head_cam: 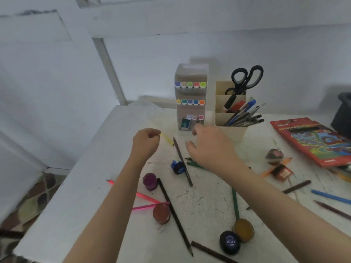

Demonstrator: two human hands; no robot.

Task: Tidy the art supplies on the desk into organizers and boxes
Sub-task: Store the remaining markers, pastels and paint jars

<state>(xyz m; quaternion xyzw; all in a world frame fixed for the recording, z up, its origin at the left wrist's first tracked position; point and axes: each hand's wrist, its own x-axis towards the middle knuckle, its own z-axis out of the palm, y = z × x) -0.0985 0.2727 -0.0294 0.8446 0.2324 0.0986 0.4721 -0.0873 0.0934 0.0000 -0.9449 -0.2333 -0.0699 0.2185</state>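
Cluttered surface (117, 149): left grip (146, 139) curled, maybe pinching yellow pencil (167, 139), cannot tell; right grip (210, 147) released, probably reaching marker organizer (209, 103) beyond.

We find the marker rack (190, 99) at the back of the desk (117, 149), the pen holder (230, 128) just beside it on the right with scissors (247, 78) in its rear compartment, a pencil box (313, 141) farther right, and loose pencils (182, 162) and paint pots (150, 181) scattered in front.

Four paint pots (150, 181), two organizers (190, 97), one scissors (247, 78)
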